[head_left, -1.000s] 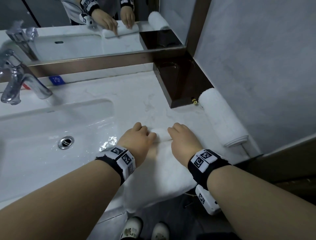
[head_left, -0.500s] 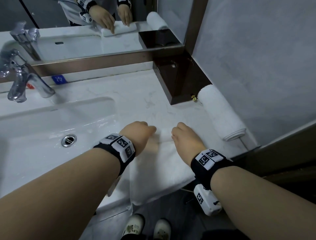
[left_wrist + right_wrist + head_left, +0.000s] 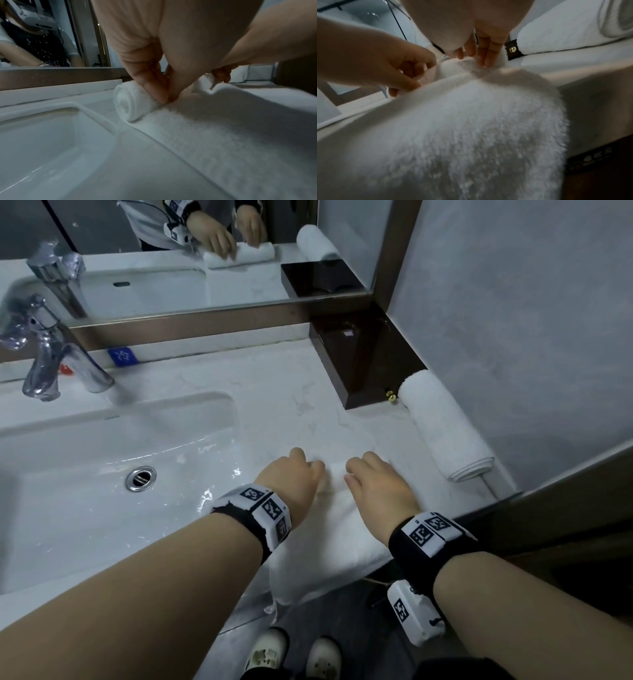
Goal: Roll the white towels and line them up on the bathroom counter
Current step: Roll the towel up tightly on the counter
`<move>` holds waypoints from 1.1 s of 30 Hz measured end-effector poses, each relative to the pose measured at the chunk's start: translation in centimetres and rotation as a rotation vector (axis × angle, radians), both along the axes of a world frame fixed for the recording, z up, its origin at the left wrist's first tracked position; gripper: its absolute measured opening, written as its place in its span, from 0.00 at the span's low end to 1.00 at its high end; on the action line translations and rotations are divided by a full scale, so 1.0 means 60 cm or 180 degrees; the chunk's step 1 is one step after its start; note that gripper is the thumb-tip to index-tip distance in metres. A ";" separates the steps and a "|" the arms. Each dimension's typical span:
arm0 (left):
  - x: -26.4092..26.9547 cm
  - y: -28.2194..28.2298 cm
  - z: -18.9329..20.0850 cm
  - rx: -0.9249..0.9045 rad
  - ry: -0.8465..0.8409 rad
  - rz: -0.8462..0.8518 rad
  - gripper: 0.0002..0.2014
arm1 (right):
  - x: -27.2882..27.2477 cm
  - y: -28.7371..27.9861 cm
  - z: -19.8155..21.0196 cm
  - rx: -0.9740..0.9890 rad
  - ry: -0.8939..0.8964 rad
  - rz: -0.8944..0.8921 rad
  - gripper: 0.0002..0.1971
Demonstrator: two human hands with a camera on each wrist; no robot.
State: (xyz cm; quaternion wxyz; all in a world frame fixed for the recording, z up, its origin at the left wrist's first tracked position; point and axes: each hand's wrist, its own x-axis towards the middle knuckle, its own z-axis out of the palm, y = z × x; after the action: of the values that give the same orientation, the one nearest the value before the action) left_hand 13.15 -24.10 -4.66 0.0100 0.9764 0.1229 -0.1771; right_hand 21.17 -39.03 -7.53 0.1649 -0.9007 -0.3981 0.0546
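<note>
A white towel (image 3: 337, 542) lies flat at the counter's front edge, and its near end hangs over the edge. Its far end is wound into a small roll (image 3: 127, 104). My left hand (image 3: 301, 470) grips the roll's left part, with fingers (image 3: 152, 86) curled over the top. My right hand (image 3: 363, 470) holds the right part, its fingers (image 3: 488, 54) bent over the roll. A finished rolled towel (image 3: 445, 426) lies to the right, along the grey wall.
The sink basin (image 3: 85, 474) with its drain (image 3: 140, 478) is on the left, and a chrome tap (image 3: 48, 361) stands behind it. A dark wooden box (image 3: 363, 364) fills the back right corner. The mirror (image 3: 171, 251) reflects my hands. The marble counter (image 3: 274, 392) stretches ahead.
Both hands lifted slightly and came down again on the roll, turning it a little further toward me. The finished towel at the wall has not moved.
</note>
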 end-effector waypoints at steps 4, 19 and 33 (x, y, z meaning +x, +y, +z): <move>-0.005 -0.014 -0.015 -0.0207 -0.0190 0.0273 0.14 | -0.002 0.003 0.012 -0.0146 0.0126 -0.0124 0.16; -0.032 -0.037 -0.029 -0.0231 -0.0120 0.0105 0.13 | 0.036 0.025 0.090 -0.1116 0.1181 -0.0134 0.22; -0.061 0.023 -0.002 -0.0836 -0.0723 -0.0005 0.08 | 0.028 0.032 0.089 -0.1488 0.0911 -0.0150 0.18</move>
State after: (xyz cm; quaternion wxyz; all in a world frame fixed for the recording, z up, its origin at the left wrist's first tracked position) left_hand 9.49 -22.70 -4.79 0.1513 0.9805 0.0960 -0.0801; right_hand 22.82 -37.12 -2.20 0.0083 -0.9065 -0.3263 0.2678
